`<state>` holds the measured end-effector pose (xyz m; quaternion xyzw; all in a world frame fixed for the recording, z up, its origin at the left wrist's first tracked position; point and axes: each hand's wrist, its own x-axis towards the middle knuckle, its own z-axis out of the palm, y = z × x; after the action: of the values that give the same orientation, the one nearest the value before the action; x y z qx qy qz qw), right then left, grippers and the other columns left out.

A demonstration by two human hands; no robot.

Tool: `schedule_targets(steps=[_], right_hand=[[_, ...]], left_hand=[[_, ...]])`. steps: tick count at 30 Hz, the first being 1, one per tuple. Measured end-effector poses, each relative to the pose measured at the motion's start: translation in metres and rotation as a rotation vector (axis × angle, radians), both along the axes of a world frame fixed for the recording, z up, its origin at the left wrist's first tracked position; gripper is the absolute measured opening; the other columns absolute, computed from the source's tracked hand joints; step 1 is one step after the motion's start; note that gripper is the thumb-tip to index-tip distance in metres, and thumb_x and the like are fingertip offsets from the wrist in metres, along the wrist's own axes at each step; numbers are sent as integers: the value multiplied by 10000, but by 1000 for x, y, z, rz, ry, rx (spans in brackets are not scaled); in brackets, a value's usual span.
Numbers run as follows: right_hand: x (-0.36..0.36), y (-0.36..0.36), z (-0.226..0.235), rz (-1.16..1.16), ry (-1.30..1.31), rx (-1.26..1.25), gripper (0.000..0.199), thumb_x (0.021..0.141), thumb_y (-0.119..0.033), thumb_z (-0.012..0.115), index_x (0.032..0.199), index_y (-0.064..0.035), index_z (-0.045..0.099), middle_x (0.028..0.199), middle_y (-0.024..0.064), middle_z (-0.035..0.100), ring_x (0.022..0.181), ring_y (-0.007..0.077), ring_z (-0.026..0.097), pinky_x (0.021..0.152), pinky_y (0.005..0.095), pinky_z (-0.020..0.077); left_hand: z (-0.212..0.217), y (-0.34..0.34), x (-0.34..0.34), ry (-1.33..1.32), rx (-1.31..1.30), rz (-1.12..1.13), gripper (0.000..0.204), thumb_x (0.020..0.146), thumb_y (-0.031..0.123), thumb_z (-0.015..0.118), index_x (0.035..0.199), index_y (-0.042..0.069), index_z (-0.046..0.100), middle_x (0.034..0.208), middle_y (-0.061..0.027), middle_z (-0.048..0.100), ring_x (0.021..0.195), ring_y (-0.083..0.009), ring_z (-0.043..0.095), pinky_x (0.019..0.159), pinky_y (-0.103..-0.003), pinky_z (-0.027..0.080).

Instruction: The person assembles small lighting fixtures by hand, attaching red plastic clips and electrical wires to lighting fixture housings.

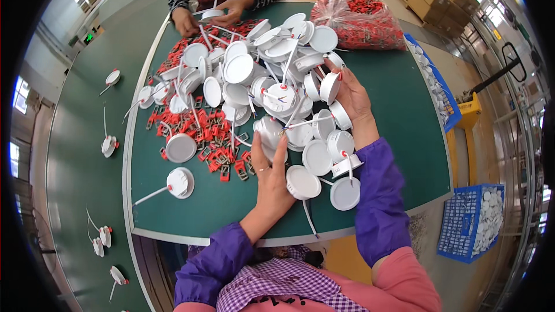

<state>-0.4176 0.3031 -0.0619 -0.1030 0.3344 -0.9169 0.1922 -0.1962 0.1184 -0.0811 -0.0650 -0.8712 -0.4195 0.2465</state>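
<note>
A big heap of white round downlights with short white cables covers the middle of the green table. My left hand reaches to the near side of the heap, its fingers closed around a downlight whose wire ends show by the fingertips. At the heap's right edge, my right hand has its fingers round another downlight, held tilted on its side. More downlights lie between my hands. Red clips with metal parts are scattered left of my left hand.
Across the table a person's hands hold a downlight. A clear bag of red clips sits at the far right. Downlights lie on a green belt at left. Blue crates and a yellow pallet jack stand on the right.
</note>
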Motion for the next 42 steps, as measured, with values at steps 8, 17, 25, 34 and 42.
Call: schedule_targets(steps=[8,17,25,34,42], right_hand=[[-8,3,-12,-16,212,253,235,963,-212,533,952,-2,639,1243,92,565,978,175,593,863,305,480],[-9,-55,-18,172,43,-21,411,1004,-263,428,1321,-1,434,1350,181,489,1164,282,550,921,449,500],[-10,-165,35,181,244,-85,189,973,-151,510,984,13,603,1278,171,551,1126,255,574,930,388,499],[-19,-266,41,109,372,237,169,932,-123,591,1006,15,656,1005,99,687,870,140,641,812,274,519],[-18,-320,48,82,668,819,138,874,-151,662,907,-21,694,840,13,670,793,63,589,692,216,465]], left_hand=[[17,-9,-20,-68,279,-62,1122,600,171,853,1495,107,179,1498,-332,-9,1418,-467,41,1116,-495,222],[5,-21,-73,142,454,-141,1221,546,190,926,1473,88,137,1409,-168,309,1188,-273,488,952,-391,454],[46,-78,-93,50,573,0,1059,579,241,897,1423,39,290,1301,-226,470,1157,-280,534,953,-360,458],[69,-167,-95,10,603,130,877,689,210,823,1398,8,349,1221,-229,560,1043,-270,607,896,-367,494],[24,-256,-87,40,267,686,505,788,350,743,1102,-31,635,1063,-221,640,1038,-356,592,907,-415,456]])
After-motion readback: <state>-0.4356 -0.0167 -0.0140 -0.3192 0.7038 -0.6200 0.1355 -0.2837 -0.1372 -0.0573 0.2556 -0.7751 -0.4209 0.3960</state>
